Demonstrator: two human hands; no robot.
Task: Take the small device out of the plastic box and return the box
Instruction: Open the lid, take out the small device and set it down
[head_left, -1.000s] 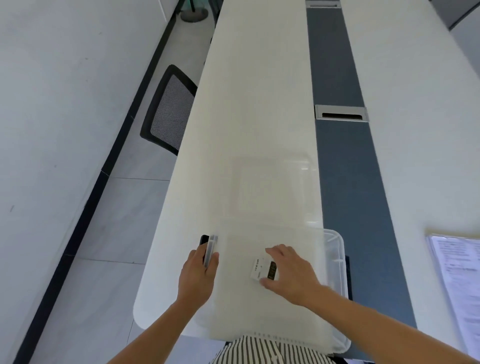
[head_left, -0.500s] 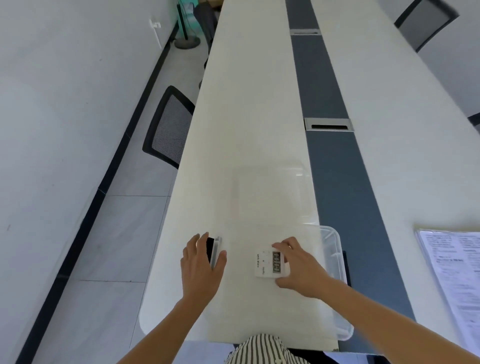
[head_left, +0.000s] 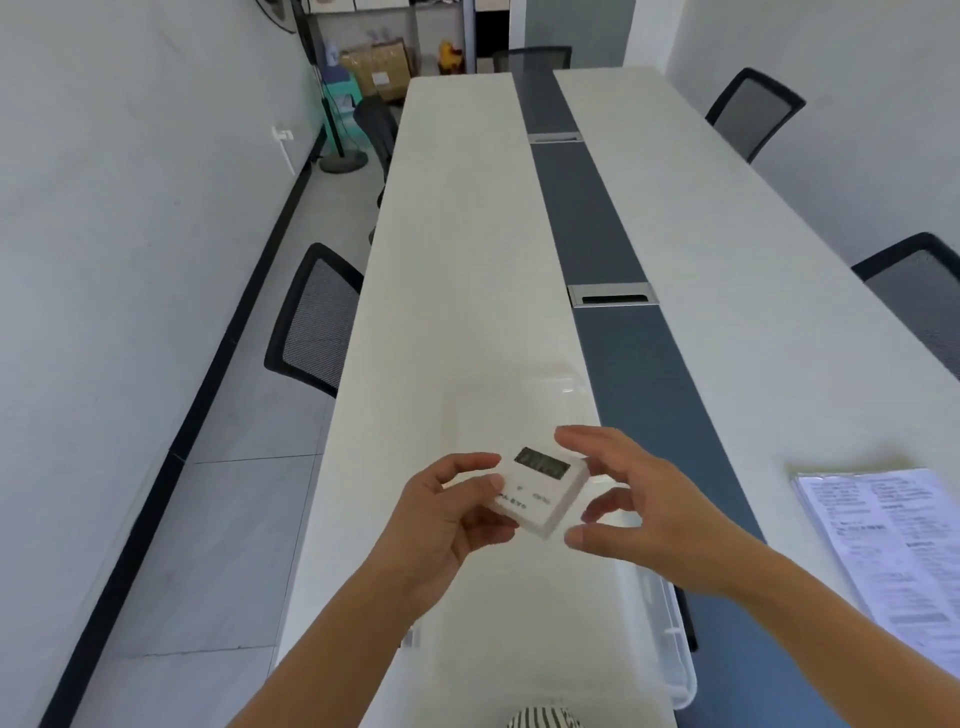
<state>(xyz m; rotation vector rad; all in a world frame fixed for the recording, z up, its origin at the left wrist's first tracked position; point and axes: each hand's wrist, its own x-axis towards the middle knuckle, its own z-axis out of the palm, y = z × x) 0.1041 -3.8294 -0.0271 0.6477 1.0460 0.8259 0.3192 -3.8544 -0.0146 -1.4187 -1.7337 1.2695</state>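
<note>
Left fingers (head_left: 488, 486) clamp the device (head_left: 540, 488) by its edge; right hand (head_left: 639, 504) spread, apparently not touching. Light, rigid, slick; grip sides.

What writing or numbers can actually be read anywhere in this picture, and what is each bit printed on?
Nothing can be quoted with certainty.
Small white square device with a grey display, held in the left hand: display digits blurred; small dark print near its lower edge too blurred to read.
Printed paper sheets in a clear sleeve on the white table: many lines of text, too small and blurred.
Brown cardboard box far back: pale label, unreadable.
</note>
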